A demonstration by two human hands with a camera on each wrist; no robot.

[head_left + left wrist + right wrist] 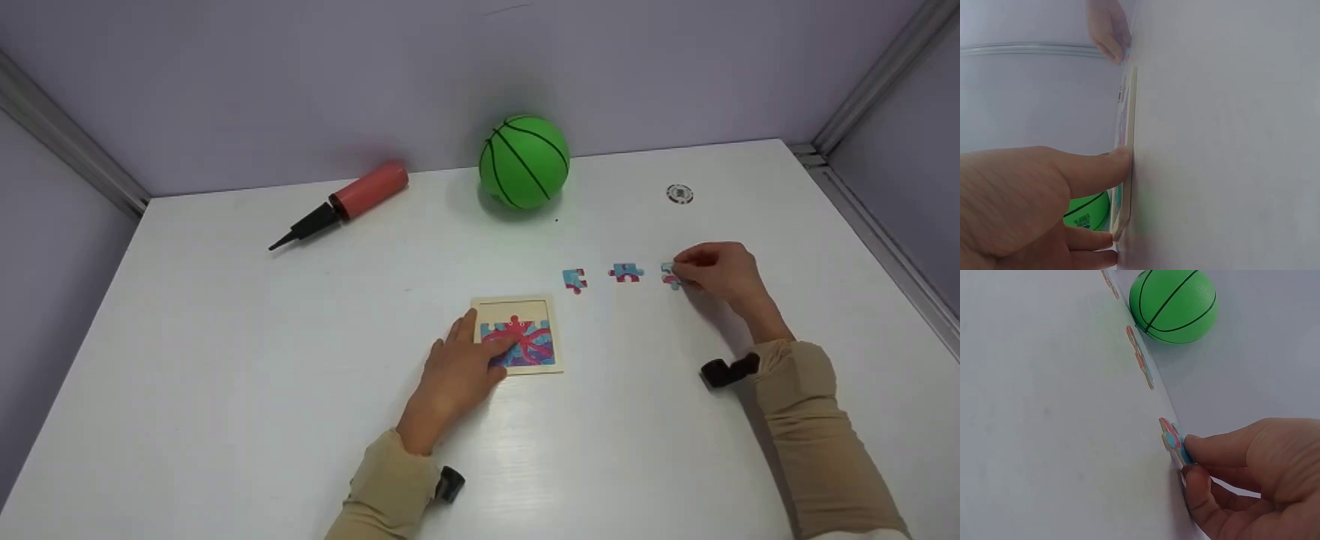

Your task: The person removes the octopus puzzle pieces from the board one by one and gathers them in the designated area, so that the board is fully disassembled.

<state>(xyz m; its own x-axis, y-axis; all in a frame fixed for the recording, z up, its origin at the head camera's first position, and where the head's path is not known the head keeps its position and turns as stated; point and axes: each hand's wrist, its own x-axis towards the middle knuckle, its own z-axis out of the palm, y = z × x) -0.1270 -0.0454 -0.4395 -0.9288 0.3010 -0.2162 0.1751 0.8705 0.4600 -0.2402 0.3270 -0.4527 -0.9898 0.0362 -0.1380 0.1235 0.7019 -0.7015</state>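
Observation:
My left hand [459, 371] rests at the lower left of a square wooden puzzle tray [556, 330]. One finger lies across the red octopus picture [531, 343], others run along the left edge. In the left wrist view the thumb [1103, 171] touches the tray's near rim. To the right, my right hand [720, 271] pinches a blue and pink puzzle piece [669, 278] between thumb and fingertips. The right wrist view shows this piece [1172, 439] close over the table. Two loose puzzle pieces, a left one [574, 280] and a middle one [626, 272], lie in line with it.
A green ball [525, 161] sits at the back against the wall. Left of it lies a red and black hand pump [371, 191]. A round chip [680, 194] lies on the white table [262, 375] beyond my right hand.

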